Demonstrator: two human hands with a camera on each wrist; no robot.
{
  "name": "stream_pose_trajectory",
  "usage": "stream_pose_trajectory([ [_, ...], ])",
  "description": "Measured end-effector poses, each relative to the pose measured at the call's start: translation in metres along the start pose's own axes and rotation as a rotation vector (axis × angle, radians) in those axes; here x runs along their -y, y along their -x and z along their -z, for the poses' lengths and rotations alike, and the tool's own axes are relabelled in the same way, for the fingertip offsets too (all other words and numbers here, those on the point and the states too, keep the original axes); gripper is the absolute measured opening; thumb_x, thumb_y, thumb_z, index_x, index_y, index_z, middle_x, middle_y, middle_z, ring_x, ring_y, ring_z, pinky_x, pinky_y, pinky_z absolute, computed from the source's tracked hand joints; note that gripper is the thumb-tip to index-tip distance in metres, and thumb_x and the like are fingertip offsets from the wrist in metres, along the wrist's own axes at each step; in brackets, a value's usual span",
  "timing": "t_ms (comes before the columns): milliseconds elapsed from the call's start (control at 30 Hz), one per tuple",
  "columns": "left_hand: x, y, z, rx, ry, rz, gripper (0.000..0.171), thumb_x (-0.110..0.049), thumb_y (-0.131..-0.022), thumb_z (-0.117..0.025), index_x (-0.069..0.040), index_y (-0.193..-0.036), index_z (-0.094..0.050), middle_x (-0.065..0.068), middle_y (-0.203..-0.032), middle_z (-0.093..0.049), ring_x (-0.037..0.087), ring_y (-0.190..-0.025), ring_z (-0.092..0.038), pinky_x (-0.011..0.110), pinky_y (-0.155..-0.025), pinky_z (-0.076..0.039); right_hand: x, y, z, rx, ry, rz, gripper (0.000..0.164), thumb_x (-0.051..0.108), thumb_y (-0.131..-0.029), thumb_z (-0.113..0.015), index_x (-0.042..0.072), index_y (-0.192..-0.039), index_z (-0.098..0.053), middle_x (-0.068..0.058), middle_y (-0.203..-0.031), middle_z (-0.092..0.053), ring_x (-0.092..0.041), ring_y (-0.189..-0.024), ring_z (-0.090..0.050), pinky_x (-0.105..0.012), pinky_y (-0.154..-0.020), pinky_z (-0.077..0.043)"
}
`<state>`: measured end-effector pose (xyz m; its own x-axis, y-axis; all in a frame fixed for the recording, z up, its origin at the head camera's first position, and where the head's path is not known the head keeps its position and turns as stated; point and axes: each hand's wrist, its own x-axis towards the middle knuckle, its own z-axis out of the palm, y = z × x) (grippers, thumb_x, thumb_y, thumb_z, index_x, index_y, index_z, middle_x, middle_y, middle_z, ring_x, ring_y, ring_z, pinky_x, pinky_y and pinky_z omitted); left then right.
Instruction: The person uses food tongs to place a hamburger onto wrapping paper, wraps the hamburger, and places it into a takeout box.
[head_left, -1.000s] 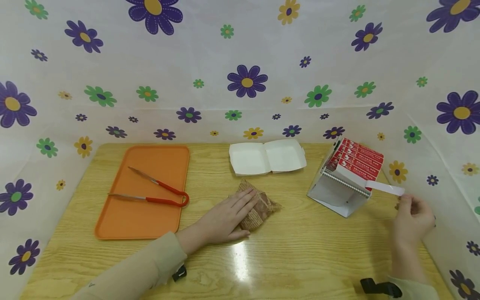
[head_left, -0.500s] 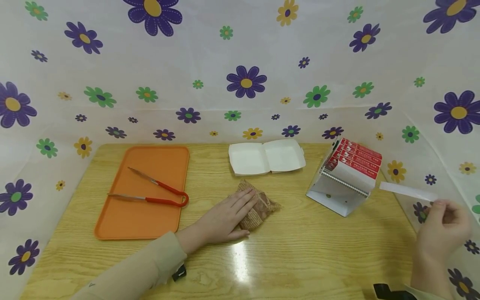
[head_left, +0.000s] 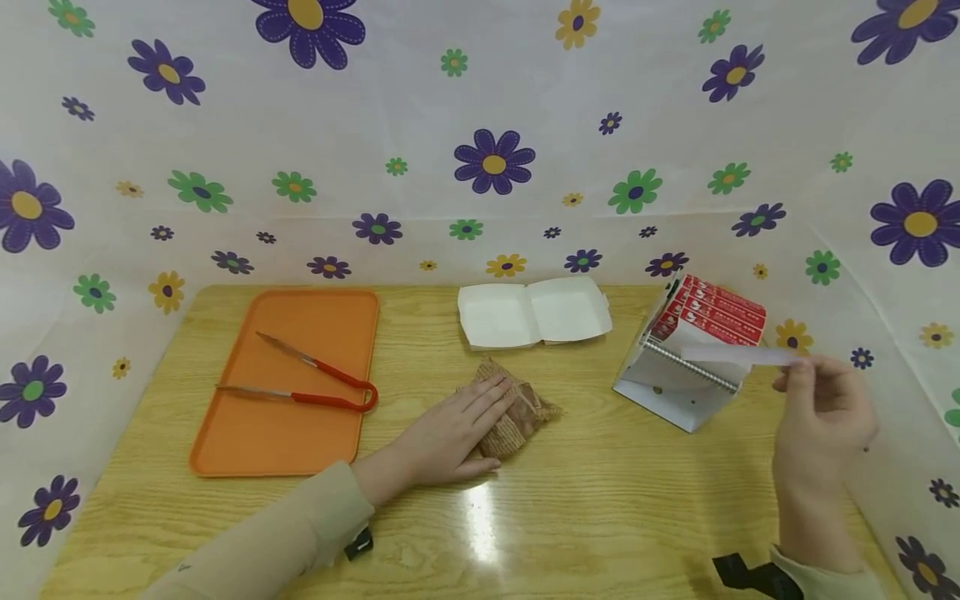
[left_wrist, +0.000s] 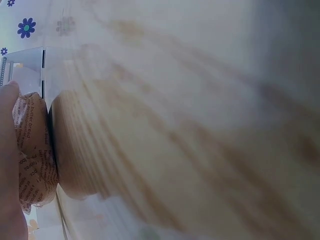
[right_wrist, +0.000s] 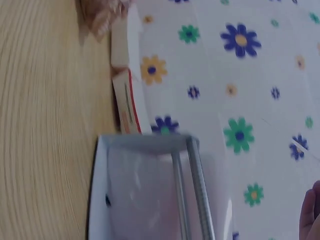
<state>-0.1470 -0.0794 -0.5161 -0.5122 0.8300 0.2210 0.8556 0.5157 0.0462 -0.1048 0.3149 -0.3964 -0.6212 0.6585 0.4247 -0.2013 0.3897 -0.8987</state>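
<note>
1. Head view: the right hand (head_left: 825, 425) pinches one white strip (head_left: 738, 355) at its right end; the strip's long axis runs nearly level, free end pointing left from the grip, in front of the single dispenser (head_left: 667, 392) with its red labels (head_left: 720, 312); whether strip and dispenser touch, I cannot tell; the left hand (head_left: 450, 437) rests with extended fingers on one paper-wrapped packet (head_left: 517, 429), partly hidden beneath it, a corner pointing right; beyond that hand lies one open box (head_left: 498, 317) of two halves; to its left, one tray (head_left: 300, 446) bears one pair of tongs (head_left: 326, 402).
2. Left wrist view: the packet shows beside the hand, which the left edge cuts off; most else is blurred.
3. Right wrist view: only a sliver of hand shows; the strip is hard to make out; the bottom edge crops the dispenser.
</note>
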Motion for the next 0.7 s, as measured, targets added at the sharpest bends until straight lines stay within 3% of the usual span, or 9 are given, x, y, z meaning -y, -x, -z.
stream_pose_trajectory([
  [133,0.001,0.000,0.001,-0.001,0.009,0.003,0.095,-0.058,-0.101,-0.061,0.000,-0.167,-0.026,0.019,-0.174,-0.029,0.034,-0.163,-0.028,0.045,-0.132,-0.032,0.004,0.013,-0.030,0.155,-0.087,0.007,0.020,0.006,-0.105,-0.064,0.018,-0.091,-0.071,0.011,-0.082,-0.068,-0.002,-0.068,-0.063,-0.009,-0.064,-0.053],
  [267,0.000,0.000,0.003,0.001,-0.015,-0.003,0.093,-0.059,-0.102,-0.060,0.000,-0.166,-0.029,0.020,-0.174,-0.029,0.035,-0.163,-0.028,0.046,-0.134,-0.028,0.000,0.028,-0.063,0.280,-0.237,0.064,0.013,-0.004,-0.101,-0.064,0.001,-0.091,-0.071,0.008,-0.076,-0.071,0.001,-0.063,-0.066,-0.010,-0.059,-0.057],
  [367,0.000,0.000,0.004,0.001,-0.036,-0.010,0.092,-0.060,-0.102,-0.059,0.000,-0.166,-0.031,0.019,-0.174,-0.030,0.034,-0.163,-0.028,0.047,-0.135,-0.026,-0.006,0.041,-0.086,0.375,-0.287,0.117,0.010,-0.009,-0.101,-0.061,-0.014,-0.094,-0.066,0.010,-0.076,-0.073,0.002,-0.064,-0.069,-0.012,-0.060,-0.060],
  [500,0.000,0.001,0.004,0.010,-0.019,-0.003,0.092,-0.061,-0.102,-0.058,-0.001,-0.166,-0.030,0.020,-0.174,-0.028,0.035,-0.163,-0.028,0.048,-0.133,-0.031,-0.017,0.056,-0.113,0.474,-0.287,0.175,0.012,-0.012,-0.102,-0.058,-0.023,-0.099,-0.060,0.010,-0.078,-0.074,0.005,-0.068,-0.071,-0.014,-0.064,-0.062],
  [700,0.000,0.002,0.002,0.015,0.026,0.021,0.091,-0.060,-0.102,-0.060,-0.003,-0.166,-0.030,0.021,-0.170,-0.032,0.036,-0.160,-0.033,0.048,-0.127,-0.041,-0.030,0.074,-0.140,0.593,-0.268,0.220,0.008,-0.013,-0.102,-0.057,-0.020,-0.101,-0.059,-0.028,-0.081,-0.071,0.008,-0.076,-0.071,-0.014,-0.070,-0.063],
])
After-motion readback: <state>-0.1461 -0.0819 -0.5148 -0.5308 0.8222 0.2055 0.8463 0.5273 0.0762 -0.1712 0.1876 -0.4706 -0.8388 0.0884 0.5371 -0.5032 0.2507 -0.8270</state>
